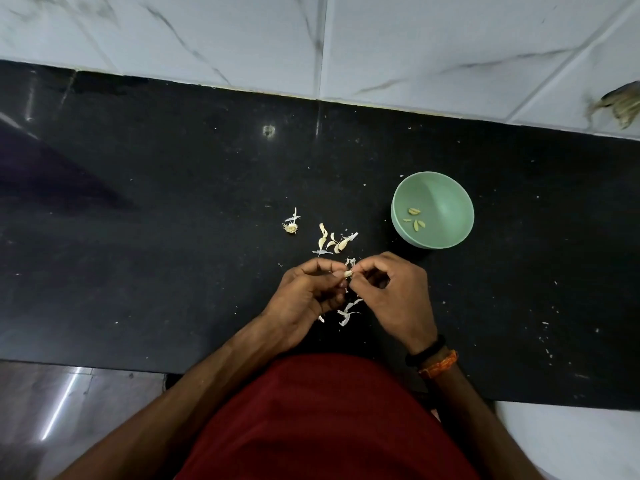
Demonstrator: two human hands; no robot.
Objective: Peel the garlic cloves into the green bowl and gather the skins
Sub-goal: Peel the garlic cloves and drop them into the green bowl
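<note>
My left hand and my right hand meet over the black counter, both pinching one small garlic clove with a strip of skin sticking up from it. Several unpeeled cloves lie just beyond my fingers. The garlic root stub rests to their left. The green bowl stands to the right of the cloves and holds several peeled cloves. Loose white skins lie on the counter between my wrists.
The black counter runs left to right, backed by a white marble-tiled wall. Its front edge is close to my red-clothed body. A brownish object sits at the far right edge. Small skin flecks dot the counter at right.
</note>
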